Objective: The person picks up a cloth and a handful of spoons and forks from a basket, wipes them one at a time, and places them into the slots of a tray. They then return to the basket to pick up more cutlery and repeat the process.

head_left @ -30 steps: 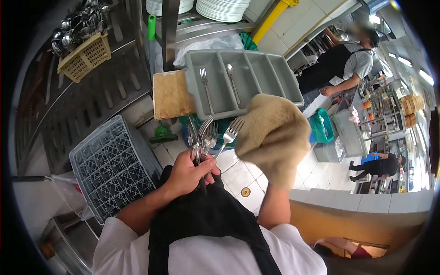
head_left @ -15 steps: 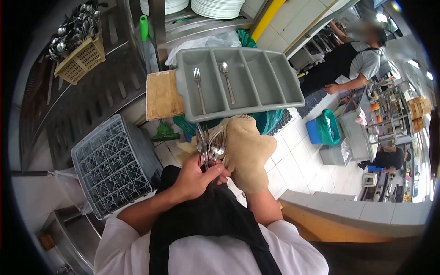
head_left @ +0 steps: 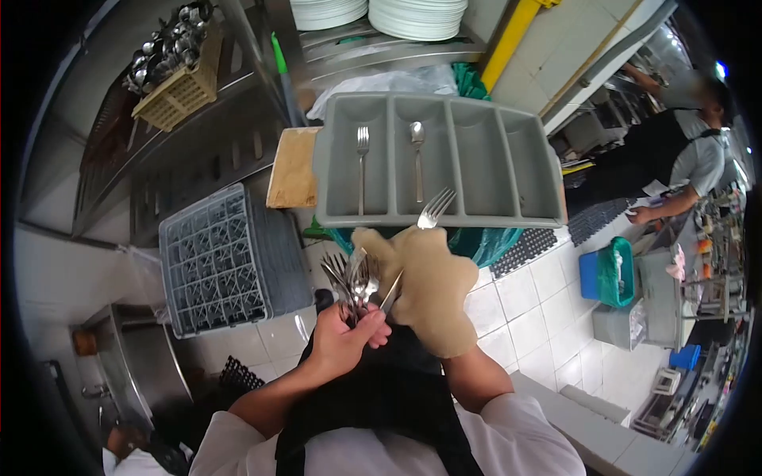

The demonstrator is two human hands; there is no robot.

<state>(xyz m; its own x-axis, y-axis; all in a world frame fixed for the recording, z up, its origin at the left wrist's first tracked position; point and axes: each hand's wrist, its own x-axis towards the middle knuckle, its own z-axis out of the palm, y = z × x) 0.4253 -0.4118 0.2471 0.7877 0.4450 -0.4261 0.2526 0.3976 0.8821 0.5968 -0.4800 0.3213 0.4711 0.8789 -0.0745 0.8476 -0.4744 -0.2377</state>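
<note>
My left hand [head_left: 345, 337] is closed round a bunch of forks and spoons [head_left: 353, 278], their heads pointing up. A tan cloth [head_left: 436, 293] covers my right hand, and a fork [head_left: 434, 209] sticks up from it, its tines over the near rim of the grey cutlery tray [head_left: 492, 220]. A knife-like metal strip [head_left: 390, 292] shows between the cloth and my left hand. The fingers of my right hand are hidden. In the tray, one fork [head_left: 362, 170] lies in the leftmost compartment and one spoon [head_left: 418, 163] in the second.
Beyond the tray are stacked white plates [head_left: 417, 17]. A tan basket of cutlery [head_left: 178, 95] is at upper left, above a grey glass rack [head_left: 214, 262]. A person [head_left: 647, 159] in a black apron stands at right near a blue bin [head_left: 589, 276]. Another person is at lower left.
A fork now rises from the cloth toward the tray. The cutlery bunch and the cloth have moved apart. The view has shifted, and another person's head and shoulder show at lower left.
</note>
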